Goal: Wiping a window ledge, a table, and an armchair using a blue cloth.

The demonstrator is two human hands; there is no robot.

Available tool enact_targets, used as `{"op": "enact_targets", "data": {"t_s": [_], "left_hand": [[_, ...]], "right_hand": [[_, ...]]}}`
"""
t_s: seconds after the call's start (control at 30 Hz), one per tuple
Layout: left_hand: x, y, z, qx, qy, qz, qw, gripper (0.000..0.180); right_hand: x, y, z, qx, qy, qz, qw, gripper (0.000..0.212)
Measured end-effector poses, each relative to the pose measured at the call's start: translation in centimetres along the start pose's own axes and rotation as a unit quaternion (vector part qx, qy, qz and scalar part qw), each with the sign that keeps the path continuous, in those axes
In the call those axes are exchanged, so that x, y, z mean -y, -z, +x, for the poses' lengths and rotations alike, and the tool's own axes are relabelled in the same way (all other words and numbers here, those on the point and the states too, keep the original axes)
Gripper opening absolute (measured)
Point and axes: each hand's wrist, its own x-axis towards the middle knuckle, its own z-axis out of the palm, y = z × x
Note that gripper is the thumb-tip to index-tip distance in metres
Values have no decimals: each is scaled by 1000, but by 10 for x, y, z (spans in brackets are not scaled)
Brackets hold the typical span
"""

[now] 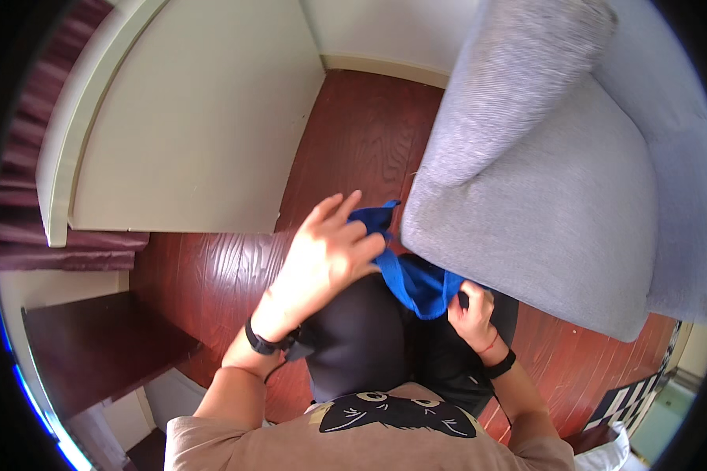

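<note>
A blue cloth (423, 287) hangs in a sagging strip between my two hands, above my dark-trousered knees. My left hand (331, 250) has its thumb and some fingers closed on the cloth's upper left part, while its other fingers stretch out past it. A dark blue corner of the cloth sticks out beyond those fingers. At the lower right end of the cloth, my right hand (473, 315) is closed in a pinch on the edge. The grey sofa (526, 212) stands just beyond and to the right of the cloth.
A pale cabinet panel (188, 118) stands at the upper left, in front of a purple curtain (27, 180). Reddish-brown wooden floor (361, 133) runs between panel and sofa. A dark wooden shelf (102, 345) is at the lower left. A black-and-white checkered strip (632, 396) lies at the lower right.
</note>
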Motion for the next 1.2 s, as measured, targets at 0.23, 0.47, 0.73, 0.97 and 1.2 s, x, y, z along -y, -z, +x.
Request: {"op": "enact_targets", "data": {"t_s": [0.23,0.47,0.73,0.97,1.2], "left_hand": [[69,-59,29,-5,165,-477,863,17],[62,-157,40,140,-12,-691,709,69],[94,-241,-31,217,30,-691,689,95],[73,-174,0,203,15,-655,727,94],[63,-118,25,154,-9,-528,835,74]], "right_hand": [[-39,-62,1,-18,-17,-18,1000,32],[-84,-89,-21,119,54,-247,960,22],[-69,-124,-9,193,-114,12,975,18],[-119,-98,-22,217,263,-471,814,19],[-60,-77,8,119,20,-78,990,28]]}}
